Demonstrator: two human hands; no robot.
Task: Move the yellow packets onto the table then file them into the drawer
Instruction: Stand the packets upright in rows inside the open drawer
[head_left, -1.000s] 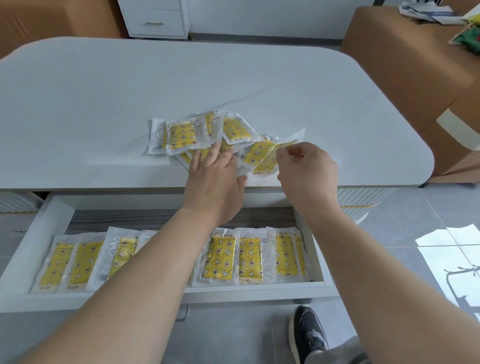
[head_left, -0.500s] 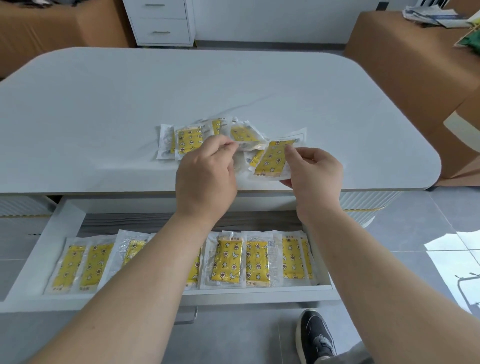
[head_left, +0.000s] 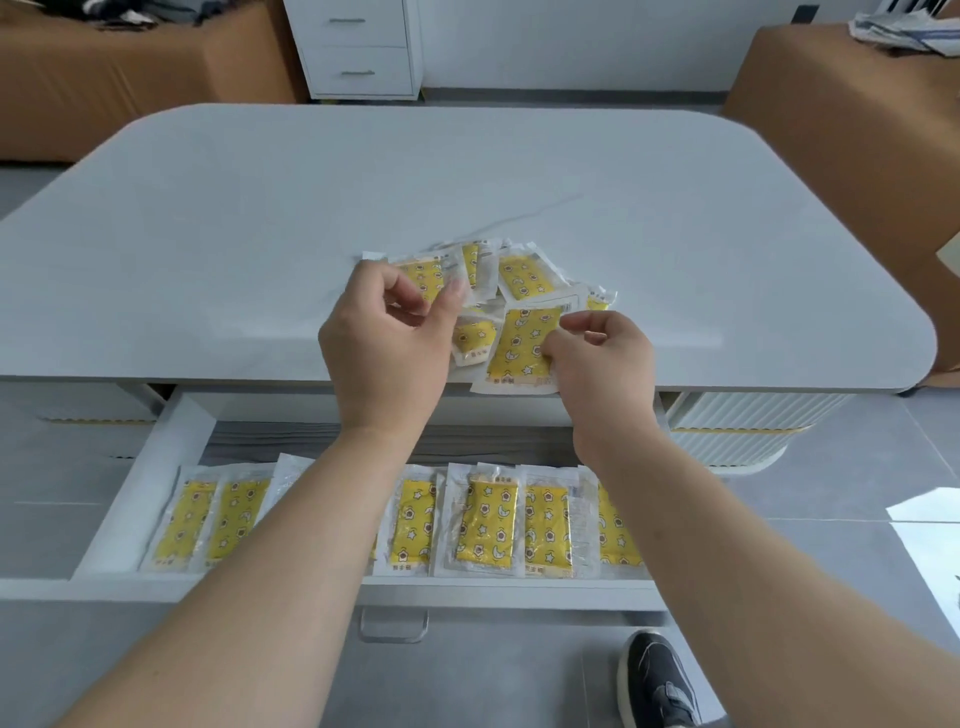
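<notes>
Lifted off the heap (head_left: 524, 275), one flat yellow plastic packet (head_left: 522, 345) hung mid-frame over the grey table (head_left: 208, 234) edge, pinched by right grip (head_left: 602, 364). Left grip (head_left: 384, 343) curled, hold unclear. Filing step: next it likely needed slotting into the white drawer (head_left: 156, 467) below.

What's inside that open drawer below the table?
The drawer holds a row of yellow packets in clear wrappers, lying flat side by side. The left forearm covers part of the row and the right forearm its right end, so the full count cannot be seen.
</notes>
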